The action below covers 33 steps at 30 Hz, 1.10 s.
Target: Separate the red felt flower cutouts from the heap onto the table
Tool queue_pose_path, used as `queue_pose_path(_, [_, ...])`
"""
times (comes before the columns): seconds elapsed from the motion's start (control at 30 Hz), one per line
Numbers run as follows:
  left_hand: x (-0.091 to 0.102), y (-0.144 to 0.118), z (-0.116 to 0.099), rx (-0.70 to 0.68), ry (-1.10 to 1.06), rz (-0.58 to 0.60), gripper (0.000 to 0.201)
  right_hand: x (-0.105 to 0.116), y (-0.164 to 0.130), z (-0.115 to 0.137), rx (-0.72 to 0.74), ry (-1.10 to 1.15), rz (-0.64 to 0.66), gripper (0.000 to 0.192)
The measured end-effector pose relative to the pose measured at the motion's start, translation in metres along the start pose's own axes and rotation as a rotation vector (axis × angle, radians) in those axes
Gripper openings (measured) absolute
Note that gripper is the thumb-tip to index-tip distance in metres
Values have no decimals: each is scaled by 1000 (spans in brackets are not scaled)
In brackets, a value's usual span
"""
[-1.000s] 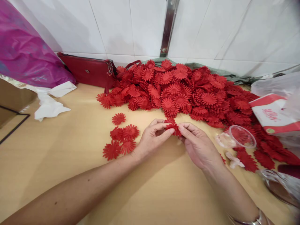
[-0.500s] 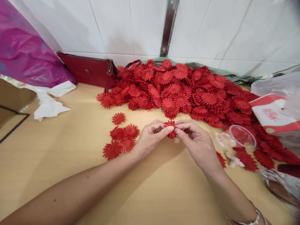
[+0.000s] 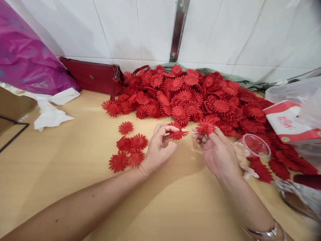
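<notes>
My left hand [image 3: 160, 145] holds a red flower cutout [image 3: 178, 134] at its fingertips, with the thumb standing away below it. A second red flower cutout [image 3: 205, 128] is held at the upper fingers of my right hand [image 3: 218, 150], a short gap to the right. Both pieces have many narrow petals and are lifted over the table. Exactly how the right fingers grip is partly hidden by the petals. Left of my left wrist lies a small group of similar red flowers [image 3: 118, 161], some overlapping. Behind both hands rises a large heap of red flowers [image 3: 185, 95].
A red purse [image 3: 90, 77] leans on the tiled wall beside a purple bag [image 3: 32, 57]. White tissue [image 3: 51, 115] lies at left. To the right are a clear plastic cup [image 3: 257, 145], a crumpled white scrap [image 3: 248, 171] and a red-and-white box [image 3: 288, 122].
My hands have parted from where they met at one red flower. Each now holds a separate piece, and the left thumb has come away from its flower.
</notes>
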State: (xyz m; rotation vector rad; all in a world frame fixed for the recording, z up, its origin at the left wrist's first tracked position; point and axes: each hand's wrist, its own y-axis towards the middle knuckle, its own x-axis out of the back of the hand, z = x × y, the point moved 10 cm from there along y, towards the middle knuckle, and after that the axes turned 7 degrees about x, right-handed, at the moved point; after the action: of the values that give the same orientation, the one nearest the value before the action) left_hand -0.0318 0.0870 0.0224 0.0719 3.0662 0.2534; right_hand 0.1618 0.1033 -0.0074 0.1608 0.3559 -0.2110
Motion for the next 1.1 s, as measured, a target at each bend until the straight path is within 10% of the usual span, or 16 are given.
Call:
queue_pose_path(0.27, [22, -19, -33, -245, 223, -233, 23, -4, 2, -10, -168, 104, -9, 56])
queue_pose_path(0.4, [20, -28, -47, -315, 262, -235, 26, -1, 1, -5, -96, -15, 3, 40])
queue_pose_path(0.6, [-78, -79, -55, -539, 135, 681, 14, 14, 5, 26, 275, -320, -47, 19])
queue_pose_path(0.73, [-120, -111, -28, -538, 218, 1051, 24, -35, -12, 26, 274, -499, 386, 26])
queue_pose_path(0.87, [-119, -99, -12, -442, 352, 1003, 30, -77, -46, 21, 251, -603, 793, 35])
queue_pose_path(1.0, [-110, -86, -11, -390, 493, 923, 28, -50, -25, 31, 300, -674, 466, 26])
queue_pose_path(1.1, [-90, -60, -2, -197, 626, 643, 31, -30, -12, 32, 297, -692, 297, 24])
